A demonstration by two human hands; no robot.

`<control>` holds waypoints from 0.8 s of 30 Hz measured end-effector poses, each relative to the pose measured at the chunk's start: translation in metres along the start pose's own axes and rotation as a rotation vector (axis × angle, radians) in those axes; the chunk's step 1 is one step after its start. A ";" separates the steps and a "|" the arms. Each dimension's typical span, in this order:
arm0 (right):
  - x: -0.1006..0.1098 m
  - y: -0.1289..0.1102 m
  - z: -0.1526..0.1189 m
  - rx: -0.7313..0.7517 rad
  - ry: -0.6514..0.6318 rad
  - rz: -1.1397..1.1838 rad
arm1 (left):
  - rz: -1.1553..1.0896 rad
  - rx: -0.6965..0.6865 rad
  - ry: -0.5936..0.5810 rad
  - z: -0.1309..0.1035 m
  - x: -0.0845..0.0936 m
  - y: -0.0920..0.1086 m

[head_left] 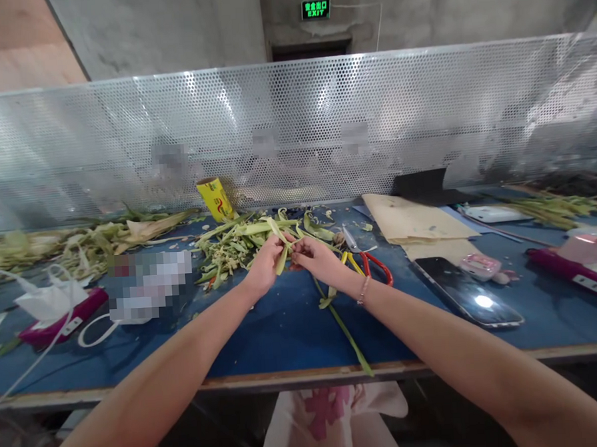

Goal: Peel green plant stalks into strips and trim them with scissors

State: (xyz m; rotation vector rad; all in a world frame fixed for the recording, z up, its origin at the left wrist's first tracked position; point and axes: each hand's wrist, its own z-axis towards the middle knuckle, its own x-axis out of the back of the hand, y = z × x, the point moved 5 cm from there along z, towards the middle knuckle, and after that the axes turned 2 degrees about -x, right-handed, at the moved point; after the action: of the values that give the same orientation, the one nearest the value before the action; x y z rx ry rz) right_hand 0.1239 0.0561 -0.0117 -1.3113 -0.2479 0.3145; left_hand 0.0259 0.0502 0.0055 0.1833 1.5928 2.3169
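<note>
Left hand (267, 265) and right hand (319, 259) are pinching, apparently, a pale green leafy strip (282, 259) between their fingers.

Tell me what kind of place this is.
Probably a workshop: a green lit exit sign on bare concrete, a perforated metal divider, and a long blue workbench strewn with leafy green cuttings.

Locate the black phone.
In the head view, the black phone lies on the right of the table, between the right forearm and the pink case.
</note>
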 end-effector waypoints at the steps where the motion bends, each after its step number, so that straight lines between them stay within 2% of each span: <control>1: 0.000 -0.001 0.000 -0.007 -0.007 0.017 | 0.028 0.018 0.020 0.001 0.002 -0.001; 6: 0.004 -0.006 -0.002 0.058 0.010 -0.016 | 0.075 0.108 0.147 0.002 0.007 -0.003; 11: 0.009 -0.012 -0.003 0.149 0.003 -0.292 | -0.018 0.183 0.119 -0.001 -0.002 -0.001; 14: 0.008 -0.015 -0.005 0.187 -0.050 -0.333 | -0.081 0.243 0.064 -0.003 -0.008 0.001; 19: 0.003 -0.018 -0.006 0.230 -0.072 -0.111 | -0.273 0.279 0.017 -0.003 -0.014 0.007; 24: -0.003 -0.018 -0.010 0.163 -0.059 0.167 | -0.374 0.265 0.022 -0.001 -0.010 0.007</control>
State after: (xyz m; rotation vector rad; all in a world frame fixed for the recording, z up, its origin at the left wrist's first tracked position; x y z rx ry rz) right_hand 0.1261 0.0423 0.0036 -1.1645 -0.1593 0.5051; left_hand 0.0339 0.0440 0.0121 -0.0760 1.7679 1.8319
